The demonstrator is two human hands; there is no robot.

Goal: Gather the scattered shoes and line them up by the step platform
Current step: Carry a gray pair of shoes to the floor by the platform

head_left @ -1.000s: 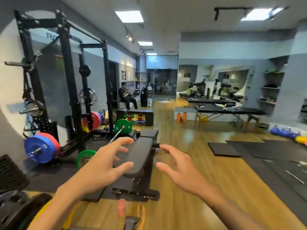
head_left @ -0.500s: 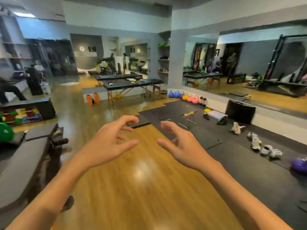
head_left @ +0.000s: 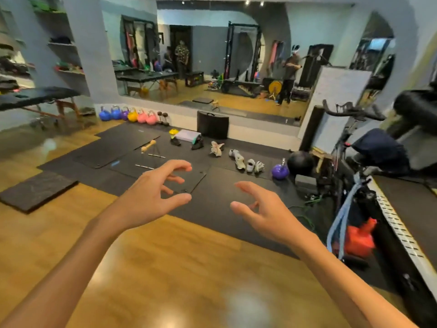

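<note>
both arms reach forward, left hand [head_left: 151,197] and right hand [head_left: 264,209] held empty, fingers spread and loosely curled, well short of the shoes [head_left: 238,158].

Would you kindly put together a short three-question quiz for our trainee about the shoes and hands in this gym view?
1. True or false: the left hand already holds a shoe.
2. Multiple choice: the step platform lies on (A) the wooden floor, (B) the black mat, (C) the massage table.
3. Fill in: the two pale shoes farthest right sit just left of a ______ kettlebell.

Key
1. False: both the left hand and the right hand are empty, fingers loosely curled, held over the floor short of the shoes.
2. B.
3. Purple.
</note>
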